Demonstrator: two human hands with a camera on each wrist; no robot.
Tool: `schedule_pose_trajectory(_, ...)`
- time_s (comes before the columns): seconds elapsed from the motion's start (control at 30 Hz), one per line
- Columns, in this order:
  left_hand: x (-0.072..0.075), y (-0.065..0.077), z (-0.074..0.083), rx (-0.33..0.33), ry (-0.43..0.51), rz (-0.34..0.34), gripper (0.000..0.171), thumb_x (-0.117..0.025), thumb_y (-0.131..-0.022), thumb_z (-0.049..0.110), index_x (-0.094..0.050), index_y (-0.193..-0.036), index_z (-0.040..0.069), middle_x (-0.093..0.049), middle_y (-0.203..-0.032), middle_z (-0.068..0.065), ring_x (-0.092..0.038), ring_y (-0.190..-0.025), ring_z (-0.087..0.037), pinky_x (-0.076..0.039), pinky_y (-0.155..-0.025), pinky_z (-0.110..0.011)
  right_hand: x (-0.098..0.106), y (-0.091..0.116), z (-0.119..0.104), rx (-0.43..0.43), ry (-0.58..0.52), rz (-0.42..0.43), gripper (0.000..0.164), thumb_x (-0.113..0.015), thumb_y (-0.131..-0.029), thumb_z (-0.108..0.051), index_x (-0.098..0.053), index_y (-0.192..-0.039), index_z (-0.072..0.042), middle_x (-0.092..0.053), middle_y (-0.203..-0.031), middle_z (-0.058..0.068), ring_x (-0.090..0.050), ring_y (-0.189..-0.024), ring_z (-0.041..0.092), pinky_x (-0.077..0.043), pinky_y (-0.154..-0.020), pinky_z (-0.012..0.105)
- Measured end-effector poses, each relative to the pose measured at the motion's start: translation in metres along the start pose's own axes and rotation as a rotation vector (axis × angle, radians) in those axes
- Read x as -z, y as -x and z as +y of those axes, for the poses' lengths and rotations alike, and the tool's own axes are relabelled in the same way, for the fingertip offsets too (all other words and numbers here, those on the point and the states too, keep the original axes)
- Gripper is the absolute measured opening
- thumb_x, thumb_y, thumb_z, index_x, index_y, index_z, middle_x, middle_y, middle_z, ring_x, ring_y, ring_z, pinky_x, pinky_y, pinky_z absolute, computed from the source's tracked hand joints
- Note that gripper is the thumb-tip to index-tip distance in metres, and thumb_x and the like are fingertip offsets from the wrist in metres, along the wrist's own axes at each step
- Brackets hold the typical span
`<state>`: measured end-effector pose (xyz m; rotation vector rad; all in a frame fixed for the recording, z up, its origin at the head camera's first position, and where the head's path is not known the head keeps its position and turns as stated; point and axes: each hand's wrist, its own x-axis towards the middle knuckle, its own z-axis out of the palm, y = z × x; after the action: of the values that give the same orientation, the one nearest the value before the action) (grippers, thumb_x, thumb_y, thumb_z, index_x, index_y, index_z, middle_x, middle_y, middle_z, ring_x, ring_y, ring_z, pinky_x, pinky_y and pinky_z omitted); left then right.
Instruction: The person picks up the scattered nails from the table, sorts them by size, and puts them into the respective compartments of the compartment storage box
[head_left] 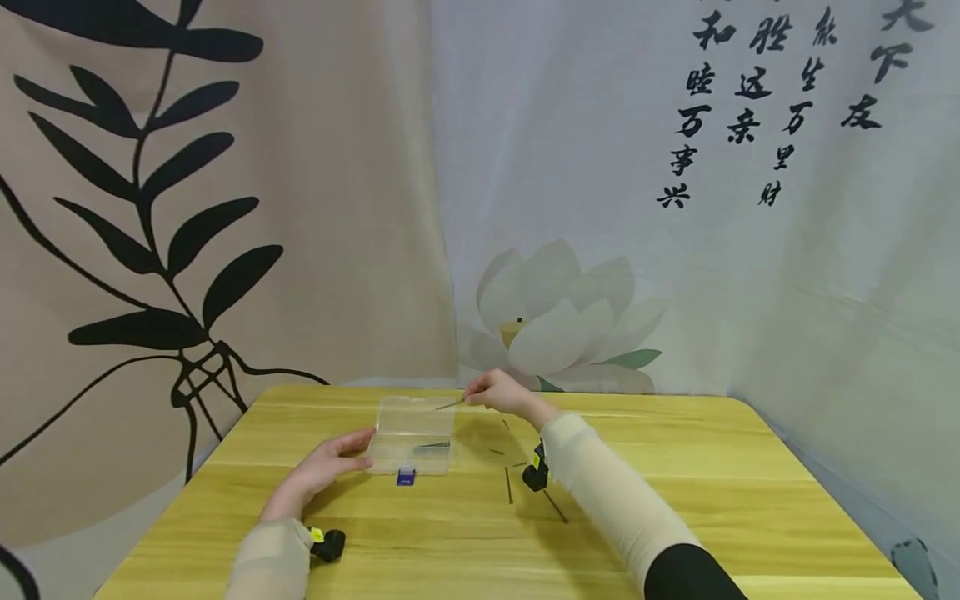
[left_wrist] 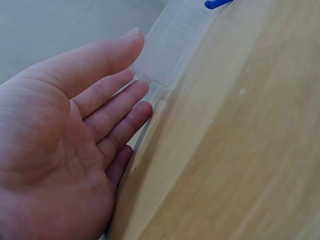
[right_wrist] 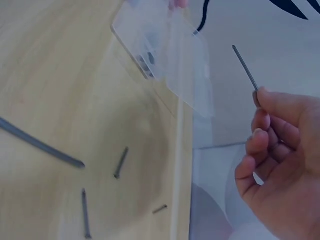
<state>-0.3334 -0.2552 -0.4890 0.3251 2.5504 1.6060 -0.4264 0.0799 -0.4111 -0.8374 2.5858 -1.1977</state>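
Note:
A clear plastic box [head_left: 412, 417] lies with its lid raised toward the back of the table; a blue latch [head_left: 406, 477] is on its front. My left hand [head_left: 330, 463] is at the box's left side, thumb and relaxed fingertips right at its edge, as the left wrist view also shows. Up over the box's back right corner, my right hand [head_left: 502, 393] pinches a thin grey nail [right_wrist: 245, 69] between thumb and index finger, its point directed left over the lid. Several dark nails [head_left: 432, 445] lie inside the box's front part.
Right of the box, several loose nails of different lengths lie on the wooden table [head_left: 405, 550], among them a long nail [head_left: 556, 506] and another nail [head_left: 509, 485] near the right forearm. A printed curtain [head_left: 360, 208] hangs behind the table's back edge.

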Motion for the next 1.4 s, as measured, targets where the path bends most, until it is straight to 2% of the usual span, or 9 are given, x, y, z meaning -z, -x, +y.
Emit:
schedule_pose_trajectory(0.1, 0.0, 0.0, 0.001, 0.0, 0.001, 0.002, 0.066, -0.069, -0.091, 0.022, -0.04, -0.146, 0.001, -0.041, -0.145, -0.025, -0.035, -0.134, -0.043, -0.025, -0.109, -0.059, -0.009, -0.004, 0.0, 0.019, 0.02, -0.003, 0.013, -0.064, -0.094, -0.013, -0.073, -0.099, -0.005, -0.069, -0.099, 0.002, -0.057, -0.083, 0.012, -0.05, -0.071, 0.029)
schedule_pose_trajectory(0.23, 0.0, 0.0, 0.0, -0.009, -0.011, -0.004, 0.066, -0.068, -0.091, 0.022, -0.04, -0.146, 0.001, -0.041, -0.145, -0.025, -0.036, -0.133, -0.043, -0.026, -0.108, -0.059, -0.02, -0.007, 0.0, 0.039, 0.035, -0.018, 0.013, -0.065, -0.094, -0.013, -0.073, -0.098, -0.005, -0.07, -0.097, 0.001, -0.055, -0.078, 0.009, -0.047, -0.066, 0.024)
schedule_pose_trajectory(0.4, 0.0, -0.001, -0.003, -0.009, -0.012, -0.001, 0.065, -0.069, -0.091, 0.023, -0.041, -0.146, 0.003, -0.041, -0.146, -0.023, -0.036, -0.134, -0.041, -0.026, -0.109, -0.058, -0.029, -0.01, -0.001, 0.058, 0.041, -0.037, 0.013, -0.065, -0.093, -0.01, -0.074, -0.098, -0.002, -0.07, -0.093, 0.002, -0.047, -0.068, 0.009, -0.042, -0.062, 0.023)
schedule_pose_trajectory(0.63, 0.0, -0.003, -0.002, -0.02, -0.013, -0.005, 0.064, -0.067, -0.092, 0.022, -0.04, -0.146, 0.002, -0.04, -0.146, -0.024, -0.036, -0.133, -0.042, -0.027, -0.108, -0.059, -0.04, -0.012, 0.0, 0.083, 0.036, -0.062, 0.01, -0.065, -0.092, -0.005, -0.074, -0.094, 0.0, -0.071, -0.093, 0.006, -0.06, -0.079, 0.01, -0.048, -0.07, 0.022)
schedule_pose_trajectory(0.83, -0.001, -0.001, 0.0, -0.015, 0.009, 0.005, 0.063, -0.068, -0.092, 0.018, -0.041, -0.146, 0.001, -0.042, -0.144, -0.025, -0.037, -0.132, -0.042, -0.026, -0.108, -0.059, -0.05, -0.012, -0.002, 0.081, 0.066, -0.085, 0.008, -0.065, -0.09, -0.003, -0.074, -0.09, -0.001, -0.071, -0.085, 0.004, -0.059, -0.073, 0.014, -0.047, -0.064, 0.02)
schedule_pose_trajectory(1.07, -0.002, 0.0, 0.0, -0.017, 0.017, 0.006, 0.063, -0.069, -0.091, 0.018, -0.041, -0.145, 0.001, -0.042, -0.144, -0.025, -0.036, -0.132, -0.042, -0.026, -0.108, -0.06, -0.056, -0.011, -0.003, 0.083, 0.097, -0.098, 0.008, -0.065, -0.091, -0.003, -0.073, -0.089, -0.001, -0.071, -0.085, 0.004, -0.054, -0.069, 0.006, -0.046, -0.063, 0.019)
schedule_pose_trajectory(1.4, -0.003, -0.001, 0.001, -0.017, 0.013, 0.006, 0.063, -0.069, -0.091, 0.018, -0.042, -0.146, 0.001, -0.042, -0.144, -0.026, -0.036, -0.133, -0.042, -0.027, -0.108, -0.059, -0.058, -0.008, -0.005, 0.098, 0.132, -0.103, 0.007, -0.067, -0.089, -0.004, -0.074, -0.089, -0.002, -0.071, -0.083, 0.002, -0.055, -0.067, 0.004, -0.047, -0.063, 0.019)
